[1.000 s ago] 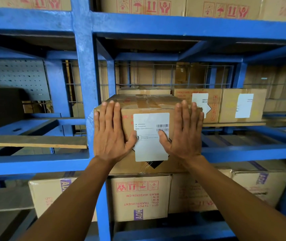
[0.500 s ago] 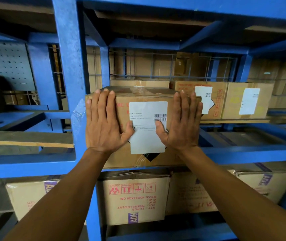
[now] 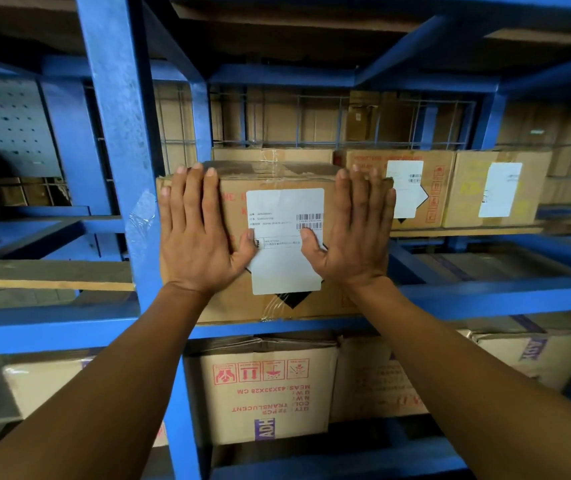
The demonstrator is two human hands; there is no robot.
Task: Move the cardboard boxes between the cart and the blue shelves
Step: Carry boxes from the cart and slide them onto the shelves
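Note:
A brown cardboard box [image 3: 277, 178] with a white barcode label sits on the middle level of the blue shelves [image 3: 485, 296], its front face toward me. My left hand [image 3: 197, 237] lies flat on the left part of that face, fingers straight and pointing up. My right hand [image 3: 353, 230] presses flat on the right part, thumb on the label. Both palms touch the box; neither hand curls round it. The box's left edge stands right beside the blue upright post [image 3: 121, 150]. The cart is out of view.
Two labelled boxes [image 3: 443, 188] stand further back on the same level to the right, another behind the pushed box. Larger cartons [image 3: 263, 393] fill the level below. A wire mesh backs the shelf. A wooden board [image 3: 45, 275] lies on the left bay.
The box has slid a little deeper onto the shelf under both palms, and my view has moved closer to it. Both hands keep the same flat contact on the front face.

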